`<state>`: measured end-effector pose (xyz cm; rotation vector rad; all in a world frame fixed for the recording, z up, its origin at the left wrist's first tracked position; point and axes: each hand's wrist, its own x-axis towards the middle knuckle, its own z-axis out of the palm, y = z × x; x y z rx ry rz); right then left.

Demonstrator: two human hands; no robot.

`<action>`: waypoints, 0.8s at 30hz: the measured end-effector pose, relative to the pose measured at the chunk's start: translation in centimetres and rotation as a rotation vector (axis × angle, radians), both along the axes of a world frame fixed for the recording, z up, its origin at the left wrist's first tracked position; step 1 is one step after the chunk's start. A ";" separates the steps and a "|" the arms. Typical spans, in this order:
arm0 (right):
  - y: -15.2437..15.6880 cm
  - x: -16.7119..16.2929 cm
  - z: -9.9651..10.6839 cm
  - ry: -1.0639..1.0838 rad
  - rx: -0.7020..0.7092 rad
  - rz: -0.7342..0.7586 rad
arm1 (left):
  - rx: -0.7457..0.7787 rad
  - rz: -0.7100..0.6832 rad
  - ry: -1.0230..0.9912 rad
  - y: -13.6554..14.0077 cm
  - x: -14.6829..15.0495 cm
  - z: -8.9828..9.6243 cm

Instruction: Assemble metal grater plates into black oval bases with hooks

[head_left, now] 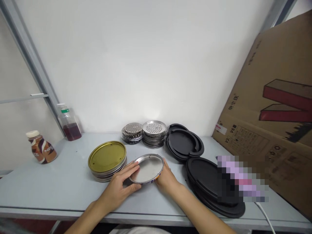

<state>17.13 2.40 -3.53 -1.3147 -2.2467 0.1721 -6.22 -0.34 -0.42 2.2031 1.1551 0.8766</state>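
Between my two hands is a round silver metal lid (147,169) with a raised rim and a coloured outer edge, tilted above the table. My left hand (122,182) grips its left side, fingers over the rim and thumb along the near edge. Behind the lid's right side, my right hand (167,178) holds it, with most of its fingers hidden. Just left of my left hand stands a stack of round lids, a gold one (107,156) on top. Farther back are a stack of perforated silver discs (154,128) and a smaller pile of perforated discs (132,130).
Black round trays (184,143) overlap at the back right, and more black discs (207,178) lie stacked nearer. A pixelated object (243,178) with a white cable is beside them. A large cardboard box (255,130) leans at right. Two bottles (42,149) (70,126) stand left.
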 end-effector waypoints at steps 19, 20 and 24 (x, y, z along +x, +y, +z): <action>-0.1 0.9 2.8 -0.286 -0.205 -0.277 | 0.195 0.114 0.267 -1.7 -0.8 -1.3; 0.1 0.9 2.8 -0.292 -0.202 -0.268 | 0.192 0.116 0.269 -1.8 -0.9 -1.4; 0.5 1.0 2.7 -0.315 -0.199 -0.211 | 0.190 0.116 0.273 -1.7 -1.0 -1.7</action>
